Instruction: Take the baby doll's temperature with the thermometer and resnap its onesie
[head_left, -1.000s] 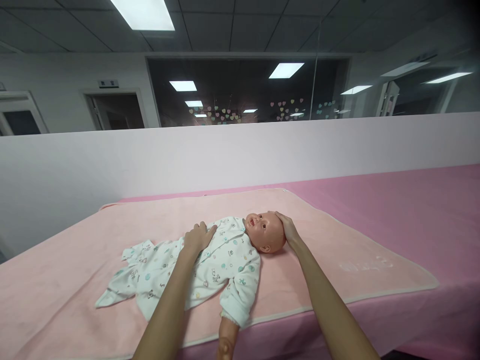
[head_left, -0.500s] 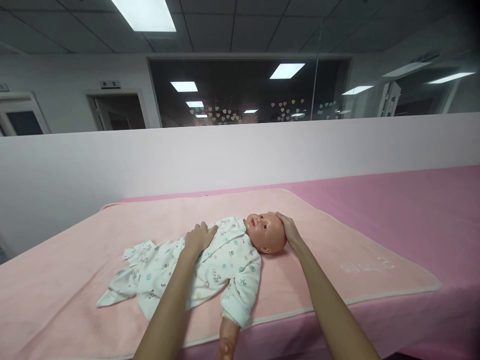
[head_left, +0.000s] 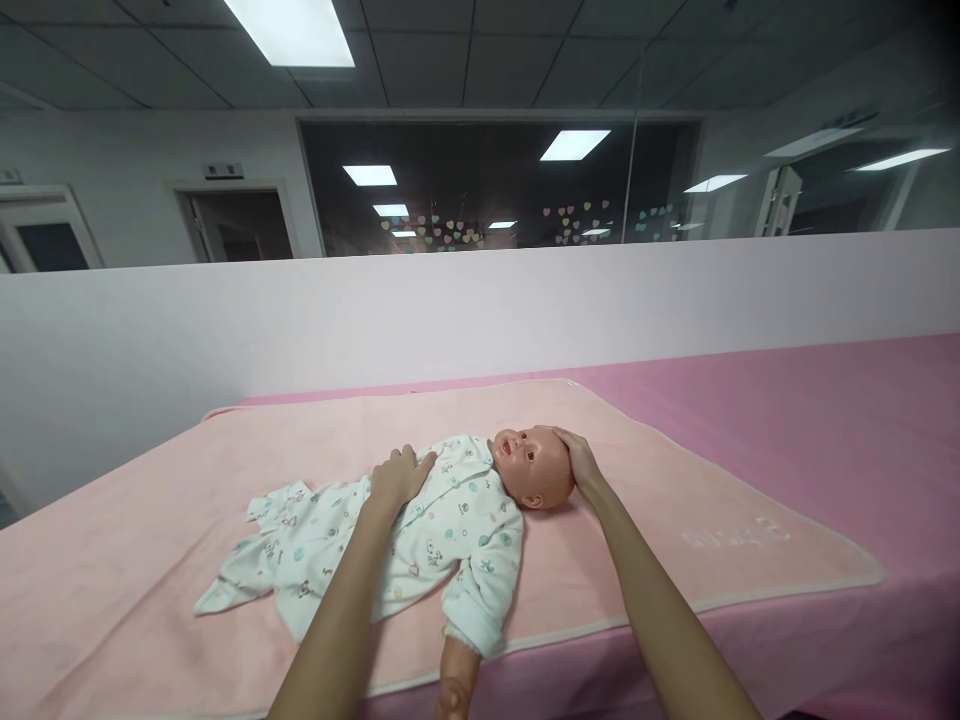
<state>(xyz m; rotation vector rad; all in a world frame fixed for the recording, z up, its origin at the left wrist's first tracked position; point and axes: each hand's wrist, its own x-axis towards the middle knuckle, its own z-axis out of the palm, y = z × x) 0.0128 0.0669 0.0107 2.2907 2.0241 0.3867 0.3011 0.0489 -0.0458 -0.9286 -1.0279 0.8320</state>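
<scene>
A baby doll (head_left: pixel 534 468) lies on its back across a peach towel (head_left: pixel 637 560), its head to the right. It wears a white printed romper (head_left: pixel 450 520), whose legs spread flat to the left. My left hand (head_left: pixel 401 478) rests on the front of the romper, fingers stretched out and apart. Against the top of the doll's bald head lies my right hand (head_left: pixel 579 460), its fingers extended over the crown and holding nothing. One doll arm (head_left: pixel 455 675) hangs past the towel's near edge; the other is hidden.
Under the towel is a pink sheet (head_left: pixel 825 430) that shows at the right and along the front edge. A low white wall (head_left: pixel 465 320) runs behind it. Beyond are a dark window (head_left: pixel 487 190) with heart stickers and a doorway (head_left: pixel 240 225).
Both hands keep their places on the doll, and the doll lies as before. The whole view has shifted very slightly.
</scene>
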